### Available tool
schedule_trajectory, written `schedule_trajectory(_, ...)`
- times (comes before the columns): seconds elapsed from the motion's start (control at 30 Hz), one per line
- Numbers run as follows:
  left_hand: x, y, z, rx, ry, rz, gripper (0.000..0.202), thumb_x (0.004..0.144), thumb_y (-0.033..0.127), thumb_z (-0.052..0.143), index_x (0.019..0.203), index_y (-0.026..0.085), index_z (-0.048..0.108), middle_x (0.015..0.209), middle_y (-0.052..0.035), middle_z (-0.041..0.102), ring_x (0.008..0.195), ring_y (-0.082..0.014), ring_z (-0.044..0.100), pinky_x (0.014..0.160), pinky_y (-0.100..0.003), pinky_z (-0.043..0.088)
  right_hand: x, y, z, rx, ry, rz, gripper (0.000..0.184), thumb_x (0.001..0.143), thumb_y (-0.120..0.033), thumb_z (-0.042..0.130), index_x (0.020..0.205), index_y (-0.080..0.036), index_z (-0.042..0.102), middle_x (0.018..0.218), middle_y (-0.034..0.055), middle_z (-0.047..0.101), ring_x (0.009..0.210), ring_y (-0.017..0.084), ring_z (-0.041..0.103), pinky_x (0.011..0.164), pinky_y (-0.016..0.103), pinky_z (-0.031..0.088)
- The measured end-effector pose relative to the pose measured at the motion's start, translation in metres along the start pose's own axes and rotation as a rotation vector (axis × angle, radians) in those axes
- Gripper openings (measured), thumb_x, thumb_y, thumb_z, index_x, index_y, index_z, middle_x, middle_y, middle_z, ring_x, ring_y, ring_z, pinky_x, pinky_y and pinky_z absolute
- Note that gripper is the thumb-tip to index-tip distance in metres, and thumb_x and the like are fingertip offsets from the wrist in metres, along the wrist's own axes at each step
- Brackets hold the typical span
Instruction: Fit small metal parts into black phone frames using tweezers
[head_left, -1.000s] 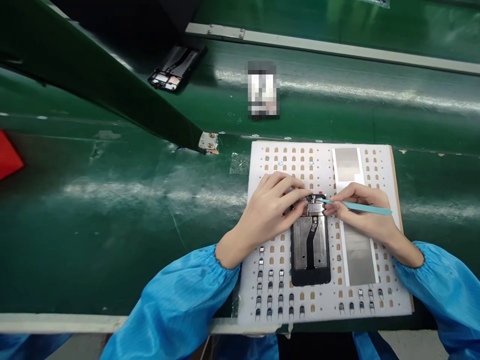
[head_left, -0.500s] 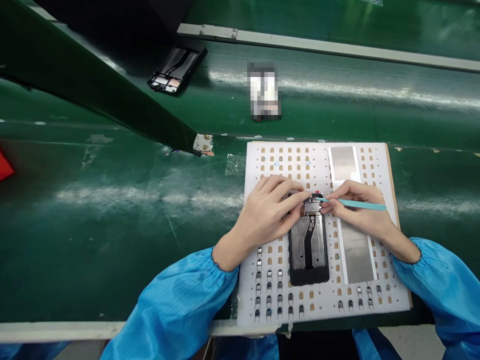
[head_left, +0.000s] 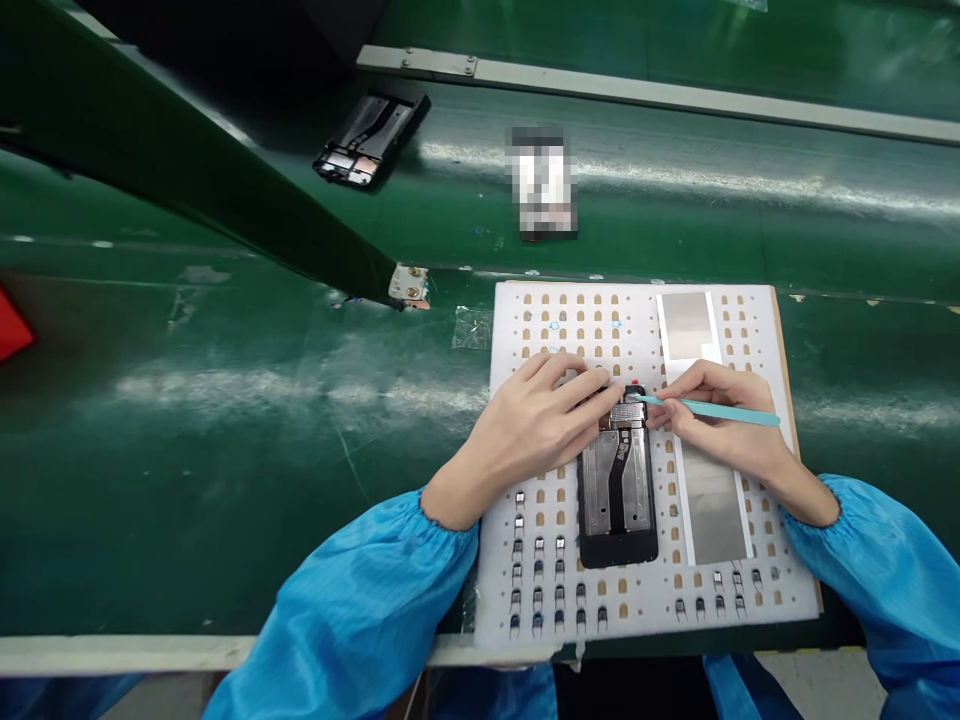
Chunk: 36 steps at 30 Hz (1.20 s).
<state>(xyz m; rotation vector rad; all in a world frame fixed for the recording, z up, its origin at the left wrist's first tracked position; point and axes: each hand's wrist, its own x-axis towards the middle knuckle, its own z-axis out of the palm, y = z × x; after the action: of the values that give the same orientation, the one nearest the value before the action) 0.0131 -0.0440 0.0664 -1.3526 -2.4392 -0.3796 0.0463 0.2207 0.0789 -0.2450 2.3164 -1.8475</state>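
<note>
An opened smartphone [head_left: 617, 480] lies on a white foam tray [head_left: 637, 605], with its dark metal inside and a black flex cable showing. My left hand [head_left: 536, 415] rests closed over its upper left edge, fingertips at the top end. My left thumb is mostly hidden. In my right hand [head_left: 716, 405], closed in a pinch, are turquoise tweezers [head_left: 727, 411]. Their tips touch or hover over the phone's top part, close to my left fingertips; any tiny part there is too small to make out.
Several small camera-like parts [head_left: 538, 596] sit in tray slots. A strip with silvery panels [head_left: 712, 500] lies on the tray's right. Beyond, on the green conveyor, are another opened phone [head_left: 371, 138] and a pixelated device [head_left: 543, 185]. A dark green bar [head_left: 300, 225] slants across the left.
Both devices on the conveyor have shifted slightly to the right. My left fingers have moved a little, and the tweezers' rear end has shifted slightly right and down. The phone stays on the tray.
</note>
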Motion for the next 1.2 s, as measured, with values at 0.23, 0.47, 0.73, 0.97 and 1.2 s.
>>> schedule_trajectory(0.23, 0.000, -0.001, 0.002, -0.010, 0.001, -0.014, 0.029, 0.100, 0.009, 0.062, 0.126, 0.019, 0.069, 0.119, -0.0071, 0.079, 0.103, -0.0265, 0.068, 0.082, -0.041, 0.058, 0.000, 0.002, -0.001, -0.140, -0.031, -0.034, 0.011, 0.101, -0.033, 0.078, 0.096, -0.023, 0.078, 0.090, 0.0030, 0.082, 0.079, 0.024, 0.080, 0.067, 0.034, 0.067)
schedule_trajectory(0.47, 0.000, -0.001, 0.002, -0.019, 0.020, -0.017, 0.026, 0.101, 0.011, 0.062, 0.125, 0.018, 0.069, 0.117, -0.0067, 0.079, 0.102, -0.0264, 0.068, 0.082, -0.041, 0.058, -0.001, -0.002, 0.000, -0.178, -0.075, -0.070, 0.009, 0.104, -0.032, 0.074, 0.098, -0.026, 0.078, 0.093, 0.0023, 0.081, 0.083, 0.024, 0.079, 0.070, 0.037, 0.067)
schedule_trajectory(0.73, -0.002, -0.002, 0.006, -0.045, 0.034, -0.016, 0.026, 0.101, 0.012, 0.065, 0.126, 0.016, 0.070, 0.118, -0.0077, 0.079, 0.102, -0.0270, 0.066, 0.081, -0.042, 0.057, -0.003, -0.010, -0.001, -0.309, -0.120, -0.171, 0.011, 0.108, -0.030, 0.068, 0.100, -0.027, 0.076, 0.096, 0.0026, 0.080, 0.080, 0.023, 0.075, 0.069, 0.038, 0.065)
schedule_trajectory(0.97, -0.005, -0.003, 0.008, -0.095, 0.015, -0.041, 0.032, 0.101, 0.014, 0.066, 0.132, 0.019, 0.069, 0.121, -0.0080, 0.078, 0.107, -0.0275, 0.067, 0.084, -0.042, 0.058, -0.003, -0.017, 0.000, -0.315, -0.166, -0.118, 0.021, 0.111, -0.044, 0.064, 0.104, -0.027, 0.075, 0.097, 0.0044, 0.078, 0.080, 0.026, 0.071, 0.068, 0.042, 0.064)
schedule_trajectory(1.2, -0.005, -0.002, 0.008, -0.097, 0.007, -0.049, 0.032, 0.102, 0.015, 0.067, 0.134, 0.019, 0.069, 0.121, -0.0083, 0.078, 0.107, -0.0278, 0.068, 0.084, -0.042, 0.058, -0.003, -0.020, 0.000, -0.358, -0.179, -0.161, 0.019, 0.112, -0.039, 0.061, 0.105, -0.027, 0.073, 0.096, 0.0040, 0.077, 0.078, 0.024, 0.068, 0.065, 0.041, 0.057)
